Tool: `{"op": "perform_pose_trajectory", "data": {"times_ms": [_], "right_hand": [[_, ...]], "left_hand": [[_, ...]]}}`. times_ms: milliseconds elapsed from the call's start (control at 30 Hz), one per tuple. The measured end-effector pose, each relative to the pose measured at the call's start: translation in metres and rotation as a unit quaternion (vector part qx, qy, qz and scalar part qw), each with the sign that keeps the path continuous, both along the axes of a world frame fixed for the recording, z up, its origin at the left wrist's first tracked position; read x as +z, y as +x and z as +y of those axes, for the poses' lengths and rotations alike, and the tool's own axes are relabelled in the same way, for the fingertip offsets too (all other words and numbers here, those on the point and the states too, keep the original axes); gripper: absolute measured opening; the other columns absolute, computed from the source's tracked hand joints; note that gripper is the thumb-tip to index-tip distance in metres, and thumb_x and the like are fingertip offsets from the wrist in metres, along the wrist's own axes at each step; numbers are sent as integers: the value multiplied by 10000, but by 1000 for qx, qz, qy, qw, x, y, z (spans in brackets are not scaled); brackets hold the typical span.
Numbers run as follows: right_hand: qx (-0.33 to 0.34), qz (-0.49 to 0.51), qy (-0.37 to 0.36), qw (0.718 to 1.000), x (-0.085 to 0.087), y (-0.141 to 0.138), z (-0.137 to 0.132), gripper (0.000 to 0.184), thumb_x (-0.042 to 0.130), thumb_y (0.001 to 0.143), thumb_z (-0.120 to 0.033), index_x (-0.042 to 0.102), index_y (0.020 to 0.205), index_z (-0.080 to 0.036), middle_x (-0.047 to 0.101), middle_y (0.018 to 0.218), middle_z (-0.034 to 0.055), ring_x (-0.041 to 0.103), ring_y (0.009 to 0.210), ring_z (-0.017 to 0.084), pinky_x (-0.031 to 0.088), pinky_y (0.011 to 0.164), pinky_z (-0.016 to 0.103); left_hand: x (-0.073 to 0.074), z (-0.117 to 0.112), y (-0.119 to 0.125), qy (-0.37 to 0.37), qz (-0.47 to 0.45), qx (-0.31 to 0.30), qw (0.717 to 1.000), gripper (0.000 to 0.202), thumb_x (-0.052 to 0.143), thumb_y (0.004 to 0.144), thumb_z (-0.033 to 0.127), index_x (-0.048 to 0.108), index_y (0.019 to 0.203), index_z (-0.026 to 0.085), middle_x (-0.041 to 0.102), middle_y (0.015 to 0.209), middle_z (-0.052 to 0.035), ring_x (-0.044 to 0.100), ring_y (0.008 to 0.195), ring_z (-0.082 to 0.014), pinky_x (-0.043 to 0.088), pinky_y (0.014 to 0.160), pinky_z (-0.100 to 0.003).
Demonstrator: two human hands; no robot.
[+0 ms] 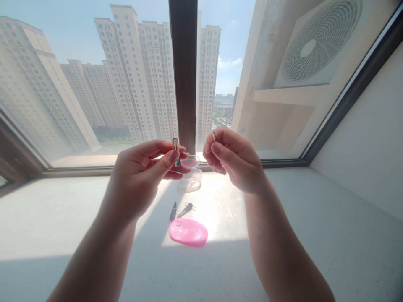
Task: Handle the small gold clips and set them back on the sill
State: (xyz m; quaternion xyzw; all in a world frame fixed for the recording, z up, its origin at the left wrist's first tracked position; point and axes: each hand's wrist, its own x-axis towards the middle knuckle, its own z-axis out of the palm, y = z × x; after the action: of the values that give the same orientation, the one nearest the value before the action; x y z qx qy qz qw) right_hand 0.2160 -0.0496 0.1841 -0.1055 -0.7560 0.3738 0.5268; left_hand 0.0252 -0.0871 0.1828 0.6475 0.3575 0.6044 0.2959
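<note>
My left hand (143,170) pinches a small metallic clip (175,145) upright between thumb and fingers; it looks like a hair clip, with a dark lower end. To its right, my right hand (234,157) is closed, thumb against the curled forefinger. A thin bit of something (214,135) shows at that fingertip, too small to name. The hands are apart, raised above the sill. Below them lie a dark clip (173,211) and another dark clip (185,209) with small rings by it. Touching or just behind a glossy pink oval piece (189,233), they lie in sunlight.
A clear plastic container (190,180) stands farther back, its clear lid (190,161) near the window, partly behind my left fingers. The pale sill (217,272) runs to the dark window frame (185,84). A white wall (365,138) bounds the right side.
</note>
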Motion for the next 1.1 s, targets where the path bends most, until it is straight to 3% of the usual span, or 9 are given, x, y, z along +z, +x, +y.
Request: {"op": "perform_pose_trajectory", "data": {"times_ms": [300, 600, 733, 1100], "right_hand": [[-74, -7, 12, 997, 6, 3, -3, 165, 596, 869, -346, 664, 924, -206, 601, 855, 39, 523, 662, 110, 432, 498, 229], [-21, -39, -16, 999, 3, 6, 1, 281, 608, 862, -375, 677, 1054, -183, 665, 802, 38, 510, 531, 68, 417, 437, 206], [-12, -34, -30, 999, 3, 7, 2, 283, 618, 858, -355, 667, 1065, -168, 687, 847, 57, 581, 559, 84, 447, 421, 197], [-10, -35, -69, 997, 8, 9, -2, 279, 601, 875, -295, 627, 1121, -166, 688, 953, 75, 697, 813, 173, 605, 648, 277]], "left_hand": [[2, 0, 0, -34, 18, -34, 999, 172, 676, 798, 329, 685, 913, 202, 747, 885, -58, 716, 652, -170, 626, 580, -254], [2, 1, 1, -27, 20, -34, 999, 165, 693, 775, 303, 650, 898, 202, 724, 829, -33, 710, 652, -172, 628, 572, -266], [3, 2, 1, -23, 11, -32, 999, 158, 705, 761, 281, 645, 870, 183, 716, 808, -32, 704, 636, -168, 627, 569, -266], [3, 2, 1, -16, 25, -48, 998, 120, 703, 746, 213, 642, 843, 175, 704, 851, -30, 698, 669, -152, 634, 642, -279]]}}
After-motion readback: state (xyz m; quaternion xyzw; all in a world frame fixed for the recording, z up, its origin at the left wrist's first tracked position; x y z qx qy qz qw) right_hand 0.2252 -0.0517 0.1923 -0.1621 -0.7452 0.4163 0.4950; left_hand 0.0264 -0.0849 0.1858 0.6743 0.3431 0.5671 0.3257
